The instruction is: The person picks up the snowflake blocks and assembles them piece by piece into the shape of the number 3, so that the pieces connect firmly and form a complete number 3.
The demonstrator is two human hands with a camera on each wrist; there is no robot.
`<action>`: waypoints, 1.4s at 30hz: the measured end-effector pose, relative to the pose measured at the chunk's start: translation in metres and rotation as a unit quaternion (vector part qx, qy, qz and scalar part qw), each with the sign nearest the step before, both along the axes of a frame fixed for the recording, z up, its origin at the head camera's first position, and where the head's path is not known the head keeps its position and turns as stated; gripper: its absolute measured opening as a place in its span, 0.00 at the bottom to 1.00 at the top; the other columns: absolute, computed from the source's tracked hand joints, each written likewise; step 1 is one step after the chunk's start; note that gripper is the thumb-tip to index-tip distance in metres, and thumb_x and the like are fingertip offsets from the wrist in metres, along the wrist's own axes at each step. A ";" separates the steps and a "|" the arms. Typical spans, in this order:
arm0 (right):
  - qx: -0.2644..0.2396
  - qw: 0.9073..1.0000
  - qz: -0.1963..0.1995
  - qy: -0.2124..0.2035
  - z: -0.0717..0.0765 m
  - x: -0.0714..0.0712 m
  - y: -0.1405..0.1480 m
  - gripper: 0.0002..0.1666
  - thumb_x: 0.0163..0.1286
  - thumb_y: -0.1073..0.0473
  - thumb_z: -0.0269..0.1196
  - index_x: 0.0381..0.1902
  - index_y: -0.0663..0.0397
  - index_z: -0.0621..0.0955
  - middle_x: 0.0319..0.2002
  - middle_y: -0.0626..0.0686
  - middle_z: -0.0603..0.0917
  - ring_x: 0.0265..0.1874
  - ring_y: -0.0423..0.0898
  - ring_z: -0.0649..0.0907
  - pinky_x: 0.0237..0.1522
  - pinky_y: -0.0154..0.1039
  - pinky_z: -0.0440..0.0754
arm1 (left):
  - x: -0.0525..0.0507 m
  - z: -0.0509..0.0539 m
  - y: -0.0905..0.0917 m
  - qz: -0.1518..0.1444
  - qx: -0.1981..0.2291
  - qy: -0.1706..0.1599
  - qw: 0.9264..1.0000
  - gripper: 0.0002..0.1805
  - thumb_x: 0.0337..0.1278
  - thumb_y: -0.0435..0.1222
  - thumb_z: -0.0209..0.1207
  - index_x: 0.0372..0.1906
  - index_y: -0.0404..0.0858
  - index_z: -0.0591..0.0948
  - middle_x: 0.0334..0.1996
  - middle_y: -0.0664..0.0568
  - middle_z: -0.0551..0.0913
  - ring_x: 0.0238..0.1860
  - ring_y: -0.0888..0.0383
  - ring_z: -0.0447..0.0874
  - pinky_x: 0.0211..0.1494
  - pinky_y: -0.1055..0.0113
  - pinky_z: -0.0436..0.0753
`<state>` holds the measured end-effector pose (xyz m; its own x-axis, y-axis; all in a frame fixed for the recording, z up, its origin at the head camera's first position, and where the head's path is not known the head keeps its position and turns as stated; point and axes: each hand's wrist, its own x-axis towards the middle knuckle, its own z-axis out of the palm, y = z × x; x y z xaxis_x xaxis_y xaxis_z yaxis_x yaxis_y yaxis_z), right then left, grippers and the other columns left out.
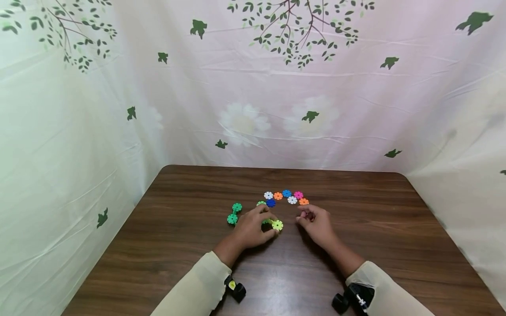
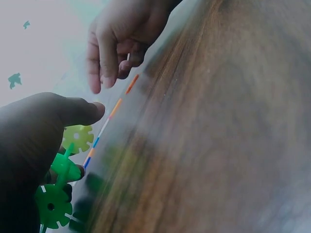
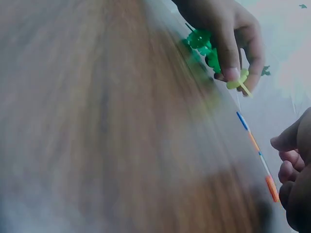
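Note:
In the head view, my left hand point(image 1: 251, 226) grips a chain of interlocking notched plastic discs above the table. Green discs point(image 1: 232, 218) hang from its left side, and a yellow-green disc point(image 1: 278, 225) sticks out by the thumb. The left wrist view shows a green disc point(image 2: 52, 206) joined edge-on to others, partly behind the fingers. My right hand point(image 1: 319, 226) hovers to the right, fingers loosely bent, with no disc plainly visible in it. Just beyond its fingertips lies an orange disc point(image 1: 304, 202); the hand appears apart from it.
Loose discs lie flat beyond the hands: white point(image 1: 269, 195), orange point(image 1: 278, 195), blue point(image 1: 286, 193), pink point(image 1: 298, 195), a second white point(image 1: 292, 200) and dark blue point(image 1: 270, 202). A green one point(image 1: 261, 203) is partly hidden. A patterned curtain point(image 1: 253, 87) surrounds the brown wooden table point(image 1: 178, 245).

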<state>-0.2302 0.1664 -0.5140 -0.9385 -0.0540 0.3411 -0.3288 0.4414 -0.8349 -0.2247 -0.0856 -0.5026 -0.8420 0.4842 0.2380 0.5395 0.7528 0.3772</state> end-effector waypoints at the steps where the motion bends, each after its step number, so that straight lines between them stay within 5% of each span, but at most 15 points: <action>1: 0.001 1.000 -0.006 0.016 -0.002 0.000 0.002 0.14 0.62 0.78 0.75 0.47 0.72 0.89 0.30 0.58 0.85 0.28 0.35 0.77 0.30 0.27 0.76 | 0.000 0.000 0.000 0.000 0.000 0.000 1.000 0.17 0.68 0.53 0.72 0.56 0.54 0.91 0.60 0.55 0.82 0.48 0.57 0.87 0.47 0.59 0.86; 6: 0.036 0.997 -0.035 0.054 -0.006 0.000 0.008 0.17 0.58 0.78 0.78 0.45 0.70 0.90 0.35 0.61 0.86 0.33 0.48 0.81 0.36 0.31 0.78 | 0.001 0.000 0.000 0.000 -0.003 -0.003 1.000 0.17 0.69 0.53 0.72 0.57 0.54 0.91 0.60 0.55 0.81 0.47 0.58 0.86 0.45 0.60 0.85; 11: 0.101 0.993 -0.060 -0.008 -0.003 0.002 0.013 0.18 0.63 0.69 0.80 0.51 0.66 0.90 0.48 0.64 0.85 0.48 0.59 0.79 0.54 0.50 0.73 | 0.001 0.001 0.000 0.001 -0.004 -0.004 1.000 0.17 0.69 0.53 0.71 0.57 0.54 0.91 0.60 0.55 0.81 0.45 0.58 0.85 0.43 0.62 0.84; 16: 0.166 0.980 -0.088 -0.070 0.001 0.004 0.015 0.20 0.67 0.60 0.79 0.54 0.65 0.90 0.55 0.67 0.83 0.57 0.65 0.76 0.57 0.65 0.67 | 0.001 -0.001 -0.001 -0.002 -0.004 0.002 1.000 0.18 0.69 0.54 0.71 0.57 0.54 0.91 0.60 0.55 0.81 0.44 0.59 0.84 0.42 0.63 0.83; 23: 0.179 0.975 -0.094 -0.095 0.003 0.004 0.016 0.15 0.69 0.58 0.78 0.49 0.61 0.90 0.54 0.65 0.83 0.58 0.64 0.76 0.54 0.63 0.65 | -0.001 -0.003 0.000 -0.007 -0.007 0.012 1.000 0.18 0.70 0.54 0.70 0.58 0.53 0.91 0.61 0.54 0.81 0.45 0.58 0.85 0.41 0.63 0.84; 36: 0.132 0.984 -0.087 -0.078 -0.001 0.001 0.014 0.12 0.70 0.61 0.76 0.47 0.57 0.86 0.35 0.55 0.88 0.37 0.51 0.83 0.56 0.58 0.60 | -0.001 -0.003 0.000 -0.004 -0.010 0.009 1.000 0.19 0.71 0.54 0.70 0.59 0.53 0.90 0.62 0.54 0.81 0.50 0.56 0.87 0.46 0.58 0.87; 42: 0.115 0.988 -0.079 -0.066 -0.002 0.002 0.013 0.07 0.72 0.62 0.75 0.44 0.57 0.89 0.33 0.54 0.88 0.34 0.45 0.80 0.50 0.45 0.70 | 0.000 -0.002 0.001 -0.006 -0.013 0.006 1.000 0.19 0.71 0.55 0.70 0.59 0.54 0.90 0.62 0.54 0.81 0.53 0.55 0.87 0.48 0.55 0.88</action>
